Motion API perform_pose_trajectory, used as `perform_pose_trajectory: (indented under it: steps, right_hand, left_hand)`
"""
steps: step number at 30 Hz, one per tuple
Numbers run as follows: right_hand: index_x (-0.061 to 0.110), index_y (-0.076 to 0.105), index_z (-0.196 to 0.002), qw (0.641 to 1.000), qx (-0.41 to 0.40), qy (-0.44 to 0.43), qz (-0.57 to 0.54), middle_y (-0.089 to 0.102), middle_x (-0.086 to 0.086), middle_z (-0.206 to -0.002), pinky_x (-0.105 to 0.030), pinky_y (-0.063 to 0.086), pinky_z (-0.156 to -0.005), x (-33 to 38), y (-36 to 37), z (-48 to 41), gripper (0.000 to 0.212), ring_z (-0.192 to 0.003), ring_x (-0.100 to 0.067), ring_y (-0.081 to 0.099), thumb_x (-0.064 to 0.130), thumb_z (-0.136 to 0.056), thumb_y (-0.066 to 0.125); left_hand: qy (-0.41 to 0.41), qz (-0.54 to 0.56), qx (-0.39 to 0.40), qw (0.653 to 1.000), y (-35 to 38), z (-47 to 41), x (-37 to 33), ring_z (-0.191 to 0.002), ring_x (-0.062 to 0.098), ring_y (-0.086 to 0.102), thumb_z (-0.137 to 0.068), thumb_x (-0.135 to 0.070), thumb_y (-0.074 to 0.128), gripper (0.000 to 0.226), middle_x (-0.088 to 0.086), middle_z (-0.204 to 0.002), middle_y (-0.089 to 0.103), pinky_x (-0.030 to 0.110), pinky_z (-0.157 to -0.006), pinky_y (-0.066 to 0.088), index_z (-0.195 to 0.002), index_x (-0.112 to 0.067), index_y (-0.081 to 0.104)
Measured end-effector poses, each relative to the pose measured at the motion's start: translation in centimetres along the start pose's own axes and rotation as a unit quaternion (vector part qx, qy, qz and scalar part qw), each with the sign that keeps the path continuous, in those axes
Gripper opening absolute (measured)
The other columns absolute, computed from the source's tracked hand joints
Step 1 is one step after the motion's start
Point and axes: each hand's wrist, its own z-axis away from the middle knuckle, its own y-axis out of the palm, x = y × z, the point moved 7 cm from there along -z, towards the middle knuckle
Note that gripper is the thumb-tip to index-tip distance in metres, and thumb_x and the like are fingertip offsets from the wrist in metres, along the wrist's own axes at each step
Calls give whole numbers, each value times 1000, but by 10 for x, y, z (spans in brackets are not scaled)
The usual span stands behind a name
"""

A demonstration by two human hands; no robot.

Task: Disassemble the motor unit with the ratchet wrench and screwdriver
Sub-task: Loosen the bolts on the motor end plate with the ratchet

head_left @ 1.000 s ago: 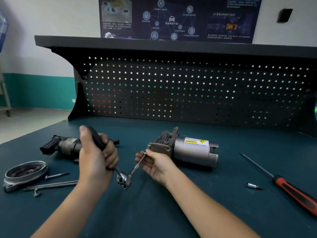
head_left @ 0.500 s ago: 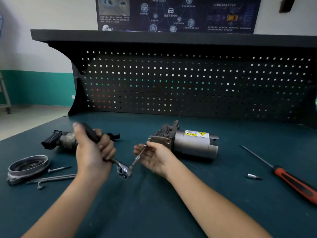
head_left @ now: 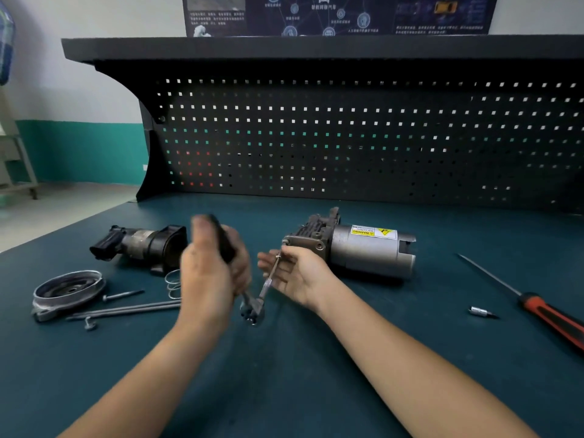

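The grey motor unit (head_left: 363,249) lies on its side on the green bench, with a yellow warning label on top. My left hand (head_left: 211,273) grips the black handle of the ratchet wrench (head_left: 251,311), whose head sits low near the bench. A thin extension bar (head_left: 271,275) runs from that head up to a bolt on the motor's left flange. My right hand (head_left: 295,273) holds this bar between its fingers, just left of the motor. The red-handled screwdriver (head_left: 550,314) lies at the far right.
A black and grey detached motor part (head_left: 142,245) lies at the left, with a round metal cover (head_left: 68,289), long bolts (head_left: 126,309) and a spring (head_left: 173,282) nearby. A small socket bit (head_left: 480,311) lies near the screwdriver. A black pegboard (head_left: 347,137) closes the back.
My left hand has swung the wrench handle to the right, towards the right hand, and is blurred by motion. My right hand has stayed on the extension bar.
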Motion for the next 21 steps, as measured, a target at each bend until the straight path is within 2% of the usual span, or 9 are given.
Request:
perform_pose_trajectory:
  steps: [4,6,8,10,12,13,16,19,21]
  right_hand:
    - [2,54,-80,999,3,-7,-32,67,-6,-54,-19,53,-46,0,3,0,24,-47,-15,66,8,-98,40]
    - [0,54,-76,999,-11,-21,-29,65,-6,-50,-19,53,-44,1,3,-2,25,-43,-15,64,6,-97,42]
    - [1,54,-74,999,-28,-32,-14,64,-4,-47,-18,52,-44,2,2,-3,24,-41,-13,63,5,-96,45]
    - [4,54,-73,999,-38,-32,1,62,-2,-45,-17,50,-42,1,1,-3,23,-39,-10,61,7,-95,48]
    - [6,54,-74,998,-46,-36,7,62,-1,-44,-15,47,-39,0,0,-2,19,-38,-10,61,7,-93,52]
    - [6,55,-75,998,-48,-39,13,63,0,-45,-15,46,-38,0,0,-2,18,-39,-9,61,8,-93,53]
    - [7,55,-75,999,-32,-21,8,64,-1,-47,-18,49,-44,-1,0,0,22,-43,-11,62,14,-95,50]
    - [6,57,-77,1000,-7,-3,-13,68,-4,-55,-22,52,-55,0,-3,2,26,-54,-14,66,15,-97,42]
    - [6,57,-79,1000,2,-3,-9,69,-5,-58,-22,53,-54,1,-4,5,26,-56,-15,67,13,-97,41]
  left_hand:
    - [-75,151,-119,979,-31,-18,10,-28,7,17,-95,-58,20,53,-8,-37,22,13,-32,13,-64,-17,36]
    - [-52,96,-84,991,-24,-18,10,-28,7,18,-95,-55,22,53,-9,-36,24,11,-34,14,-60,-18,37]
    - [52,-70,34,996,-2,-7,-5,-31,4,28,-87,-49,32,44,-5,-35,35,14,-37,24,-52,-23,41]
    - [218,-299,242,897,33,22,-3,-43,-4,41,-79,-40,40,27,-16,-49,52,14,-47,36,-58,-24,47]
    - [217,-425,421,771,53,53,26,-52,1,47,-78,-44,45,30,-13,-60,60,18,-54,40,-73,-17,57]
    - [209,-438,445,753,55,57,32,-54,4,49,-78,-46,45,37,-11,-63,62,21,-55,41,-78,-12,59]
    - [239,-357,302,851,46,40,6,-47,-10,44,-82,-26,44,20,-25,-55,54,4,-50,33,-66,-18,54]
    - [59,-92,39,993,8,3,-4,-31,1,30,-99,-25,32,48,-7,-35,38,11,-34,25,-52,-22,41]
    - [-22,82,-47,995,-12,-10,2,-28,6,21,-98,-47,22,51,-9,-36,27,9,-34,19,-59,-18,40]
